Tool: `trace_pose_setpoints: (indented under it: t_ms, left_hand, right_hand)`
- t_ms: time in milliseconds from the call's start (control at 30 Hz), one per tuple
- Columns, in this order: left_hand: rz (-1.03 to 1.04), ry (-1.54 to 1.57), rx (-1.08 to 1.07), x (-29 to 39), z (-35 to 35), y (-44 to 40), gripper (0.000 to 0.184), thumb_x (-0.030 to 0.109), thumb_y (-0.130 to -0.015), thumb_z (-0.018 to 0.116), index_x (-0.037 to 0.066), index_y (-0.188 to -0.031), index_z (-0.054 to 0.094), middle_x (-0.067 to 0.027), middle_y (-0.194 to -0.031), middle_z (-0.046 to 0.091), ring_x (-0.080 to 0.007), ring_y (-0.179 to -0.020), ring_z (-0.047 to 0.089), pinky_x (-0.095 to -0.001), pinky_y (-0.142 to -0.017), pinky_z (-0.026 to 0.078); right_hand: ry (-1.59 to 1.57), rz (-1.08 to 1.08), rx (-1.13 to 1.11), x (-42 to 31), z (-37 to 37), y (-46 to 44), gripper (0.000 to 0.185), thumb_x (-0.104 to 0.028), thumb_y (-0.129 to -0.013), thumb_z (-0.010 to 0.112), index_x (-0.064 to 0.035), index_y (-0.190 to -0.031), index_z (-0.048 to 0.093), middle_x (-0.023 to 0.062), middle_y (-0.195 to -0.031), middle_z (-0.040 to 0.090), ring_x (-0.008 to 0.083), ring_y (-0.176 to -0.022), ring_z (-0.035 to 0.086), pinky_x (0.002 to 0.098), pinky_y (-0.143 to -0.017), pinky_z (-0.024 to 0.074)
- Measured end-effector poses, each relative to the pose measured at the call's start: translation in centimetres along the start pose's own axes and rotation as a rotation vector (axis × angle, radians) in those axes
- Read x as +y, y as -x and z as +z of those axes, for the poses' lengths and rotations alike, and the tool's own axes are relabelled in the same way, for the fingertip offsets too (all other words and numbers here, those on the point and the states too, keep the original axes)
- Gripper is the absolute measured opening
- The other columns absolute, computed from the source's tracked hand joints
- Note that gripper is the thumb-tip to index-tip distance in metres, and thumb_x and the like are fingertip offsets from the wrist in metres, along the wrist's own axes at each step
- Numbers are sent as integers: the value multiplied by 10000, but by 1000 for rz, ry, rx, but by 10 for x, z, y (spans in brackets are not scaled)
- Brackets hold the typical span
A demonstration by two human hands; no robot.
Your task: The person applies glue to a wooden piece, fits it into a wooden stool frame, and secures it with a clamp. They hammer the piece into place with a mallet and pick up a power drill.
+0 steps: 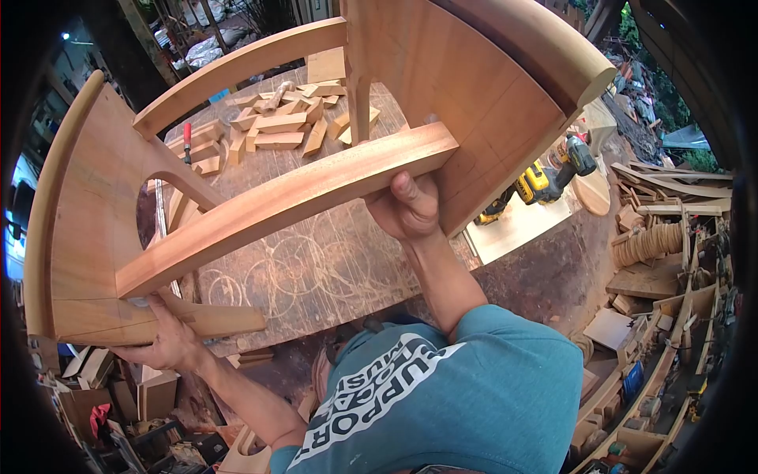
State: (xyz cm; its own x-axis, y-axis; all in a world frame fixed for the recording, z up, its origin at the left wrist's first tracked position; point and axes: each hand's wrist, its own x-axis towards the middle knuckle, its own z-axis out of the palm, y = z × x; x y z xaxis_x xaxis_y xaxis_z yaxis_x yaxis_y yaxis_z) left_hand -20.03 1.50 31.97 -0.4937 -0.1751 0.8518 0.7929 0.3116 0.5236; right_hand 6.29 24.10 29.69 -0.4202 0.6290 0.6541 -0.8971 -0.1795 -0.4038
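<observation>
A wooden furniture frame point(489, 103), chair-like with two broad side panels and curved crossbars, is held tilted above the workbench. My right hand point(410, 205) is closed around the near crossbar point(292, 201) close to the right panel, thumb showing on its front face. At the lower left, my left hand point(167, 341) grips the bottom of the left panel point(95, 189), where a short leg-like piece sticks out; part of its fingers is hidden behind the wood. Pencil lines mark the right panel.
The workbench point(316, 292) carries a pile of small wood blocks point(280, 122), a red-handled clamp point(187, 142) and a yellow-black cordless drill point(545, 178) on a pale board point(521, 233). Offcuts, a rope coil point(647, 243) and shelves with tools stand at right; more scraps lie lower left.
</observation>
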Motion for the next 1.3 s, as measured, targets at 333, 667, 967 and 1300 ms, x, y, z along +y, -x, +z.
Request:
trace_pose_setpoints:
  t_ms: [333,667,967,1300]
  left_hand:
    - [22,-151,15,1,-1,-1,954,204,-683,912,15,-1421,338,-180,-1344,516,-289,-1159,585,-395,-1014,520]
    - [-9,-48,22,7,-1,-1,891,133,-697,898,-12,-1396,364,-190,-1363,495,-292,-1203,541,-411,-1044,485]
    - [-142,-146,-10,10,-3,-1,959,144,-696,899,8,-1441,310,-195,-1354,509,-291,-1156,578,-411,-998,524]
    - [-75,-134,-5,2,-4,2,953,148,-701,894,17,-1449,317,-194,-1347,516,-276,-1145,588,-400,-994,531]
  right_hand:
    - [12,16,31,1,-4,1,576,-177,-940,639,-160,-1444,362,108,-1376,534,256,-1318,483,450,-1131,356]
    - [50,-15,152,2,10,3,597,-178,-915,673,-65,-1403,347,120,-1287,520,276,-1209,529,462,-981,474]
    - [1,31,45,2,-6,5,544,-158,-938,639,-90,-1408,374,121,-1360,537,263,-1307,488,445,-1119,358]
    - [12,13,98,2,-4,-1,505,-153,-933,646,-87,-1385,430,117,-1356,545,261,-1294,499,446,-1122,357]
